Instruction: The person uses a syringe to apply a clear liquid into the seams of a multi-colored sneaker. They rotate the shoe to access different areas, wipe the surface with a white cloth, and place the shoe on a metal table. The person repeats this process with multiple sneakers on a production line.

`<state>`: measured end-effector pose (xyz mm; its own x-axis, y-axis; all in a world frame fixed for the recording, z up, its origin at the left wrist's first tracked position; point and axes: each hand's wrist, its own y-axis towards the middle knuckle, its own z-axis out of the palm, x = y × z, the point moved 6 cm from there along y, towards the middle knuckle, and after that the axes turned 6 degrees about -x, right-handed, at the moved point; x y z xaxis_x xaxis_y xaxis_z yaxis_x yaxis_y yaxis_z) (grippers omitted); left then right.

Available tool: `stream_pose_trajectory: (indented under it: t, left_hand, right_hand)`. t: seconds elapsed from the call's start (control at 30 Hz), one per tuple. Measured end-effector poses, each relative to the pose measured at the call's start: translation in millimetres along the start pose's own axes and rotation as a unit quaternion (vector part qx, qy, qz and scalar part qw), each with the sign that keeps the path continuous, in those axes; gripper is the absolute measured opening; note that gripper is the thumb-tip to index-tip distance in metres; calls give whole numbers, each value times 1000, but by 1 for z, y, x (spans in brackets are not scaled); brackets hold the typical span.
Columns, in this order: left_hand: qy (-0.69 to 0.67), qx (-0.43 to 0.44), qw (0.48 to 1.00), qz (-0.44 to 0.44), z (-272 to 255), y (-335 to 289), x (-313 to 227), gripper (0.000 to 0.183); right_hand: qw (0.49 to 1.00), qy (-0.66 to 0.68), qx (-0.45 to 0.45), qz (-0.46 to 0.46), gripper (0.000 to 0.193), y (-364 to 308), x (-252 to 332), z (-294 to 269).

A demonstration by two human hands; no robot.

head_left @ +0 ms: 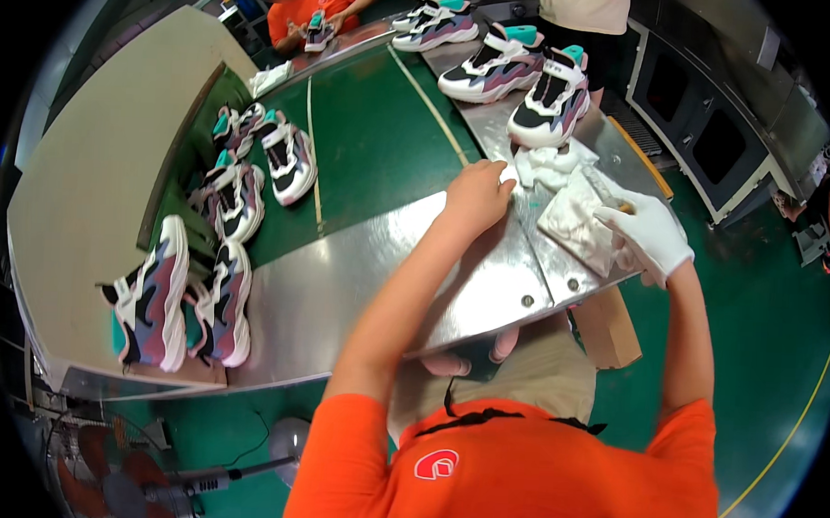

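Observation:
My left hand [478, 199] is bare and reaches over the steel edge of the table. Its fingers are curled at a small white piece, too little of which shows to name. My right hand [652, 234] wears a white glove and is closed around a small tool with a tan part [626, 207], perhaps a brush. That hand rests over a crumpled white cloth [574, 224]. Just beyond the cloth stands a white, black and purple sneaker [550, 103] with a teal lining, and a similar sneaker [496, 66] is beside it.
A green conveyor belt [375, 118] runs away from me between steel borders. Several matching sneakers [159, 299] lean along the left side, and one sneaker [290, 161] lies on the belt. A co-worker [319, 9] handles a shoe at the far end. A fan [114, 473] stands lower left.

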<state>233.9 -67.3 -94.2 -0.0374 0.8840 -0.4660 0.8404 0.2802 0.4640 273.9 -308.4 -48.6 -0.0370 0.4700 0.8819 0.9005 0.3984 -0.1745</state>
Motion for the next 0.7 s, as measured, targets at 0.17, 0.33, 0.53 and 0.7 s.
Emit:
stream_pose_trajectory:
  t: [0.17,0.33,0.53,0.7]
  left_hand:
    - [-85,59,994,-40,75,41,13,31]
    - [-179,49,983,10,87,48,16,29]
    - [-149,-34,974,168,85,45,1,16]
    - [-47,-19,980,195,82,47,-6,18]
  right_hand:
    - [885,-453,-5,-108,37,89,22,12]
    - [885,-443,50,-134,32,134,24,32]
    - [974,-193,114,41,17,145,-15,15]
    - [990,-134,32,-10,20,96,23,-25]
